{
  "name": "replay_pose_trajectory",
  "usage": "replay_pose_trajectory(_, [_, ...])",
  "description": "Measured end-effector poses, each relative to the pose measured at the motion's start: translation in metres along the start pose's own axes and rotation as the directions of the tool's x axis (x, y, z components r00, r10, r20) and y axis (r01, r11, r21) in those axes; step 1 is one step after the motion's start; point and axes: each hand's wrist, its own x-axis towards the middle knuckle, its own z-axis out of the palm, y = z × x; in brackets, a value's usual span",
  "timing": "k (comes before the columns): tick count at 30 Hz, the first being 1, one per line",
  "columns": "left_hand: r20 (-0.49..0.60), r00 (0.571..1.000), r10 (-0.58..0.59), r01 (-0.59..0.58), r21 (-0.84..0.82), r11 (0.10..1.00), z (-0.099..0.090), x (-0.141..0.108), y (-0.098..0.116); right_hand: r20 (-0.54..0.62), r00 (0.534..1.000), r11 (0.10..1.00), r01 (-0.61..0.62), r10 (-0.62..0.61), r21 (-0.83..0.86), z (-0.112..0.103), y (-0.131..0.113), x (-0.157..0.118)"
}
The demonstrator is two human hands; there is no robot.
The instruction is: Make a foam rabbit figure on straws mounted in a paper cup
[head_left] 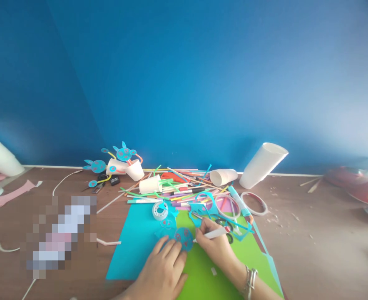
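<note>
My right hand (213,241) grips a white marker (217,232) with a red end, its tip at the edge of a round blue paper cutout (184,238) bearing red drawn marks. My left hand (163,266) lies with its fingers stretched out, fingertips against the cutout's lower left edge. Beneath are a green paper sheet (209,287) and a blue paper sheet (124,258). A smaller blue piece with a red mark (166,223) lies just behind the cutout, partly blending into the blue sheet.
A tape roll (160,211), scrap blue paper (202,208) and larger tape rings (254,203) lie behind my hands. Farther back are a pile of coloured straws (184,183), paper cups (150,183), blue rabbit-faced figures (124,153) and a white paper roll (263,166).
</note>
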Motion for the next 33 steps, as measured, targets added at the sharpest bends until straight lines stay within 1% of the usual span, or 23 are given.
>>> replay_pose_trajectory(7, [-0.011, 1.000, -0.007, 0.007, -0.004, 1.000, 0.003, 0.000, -0.002, 0.045, 0.999, 1.000, 0.025, -0.025, -0.004, 0.000, -0.003, -0.001])
replay_pose_trajectory(9, [-0.019, 1.000, -0.010, 0.009, -0.005, 1.000, 0.002, -0.001, -0.001, 0.051, 0.999, 1.000, 0.010, -0.011, 0.017, -0.001, -0.004, -0.001])
replay_pose_trajectory(11, [-0.018, 1.000, -0.017, 0.018, 0.005, 1.000, -0.001, -0.001, 0.000, 0.050, 0.998, 0.994, -0.040, 0.035, 0.098, -0.003, -0.005, -0.001])
replay_pose_trajectory(13, [-0.010, 0.999, -0.033, 0.033, 0.018, 0.999, -0.003, -0.001, 0.002, 0.030, 0.997, 0.971, -0.081, 0.076, 0.225, -0.005, -0.007, -0.001])
replay_pose_trajectory(15, [0.005, 0.999, -0.048, 0.048, 0.021, 0.999, -0.005, -0.001, 0.004, 0.011, 0.996, 0.939, -0.086, 0.087, 0.333, -0.006, -0.011, -0.001])
replay_pose_trajectory(17, [0.008, 0.999, -0.054, 0.054, 0.012, 0.998, -0.003, -0.001, 0.004, 0.027, 0.997, 0.920, -0.075, 0.070, 0.384, -0.005, -0.015, -0.002])
replay_pose_trajectory(20, [-0.008, 0.999, -0.045, 0.045, -0.005, 0.999, 0.000, -0.003, 0.004, 0.086, 0.996, 0.939, -0.067, 0.040, 0.338, 0.003, -0.017, -0.003])
replay_pose_trajectory(22, [-0.022, 0.999, -0.038, 0.038, -0.006, 0.999, 0.002, -0.004, 0.004, 0.094, 0.995, 0.960, -0.056, 0.031, 0.274, 0.008, -0.015, -0.003])
replay_pose_trajectory(25, [-0.042, 0.997, -0.065, 0.066, 0.029, 0.997, 0.003, -0.006, 0.003, 0.108, 0.994, 0.976, -0.046, 0.023, 0.211, 0.013, -0.011, -0.003])
replay_pose_trajectory(29, [-0.028, 0.997, -0.078, 0.079, 0.040, 0.996, 0.001, -0.007, 0.001, 0.162, 0.987, 0.988, -0.045, 0.020, 0.150, 0.014, -0.009, -0.004])
replay_pose_trajectory(33, [-0.015, 0.997, -0.072, 0.073, 0.045, 0.996, 0.000, -0.006, 0.001, 0.186, 0.982, 0.988, -0.050, 0.022, 0.148, 0.013, -0.012, -0.005])
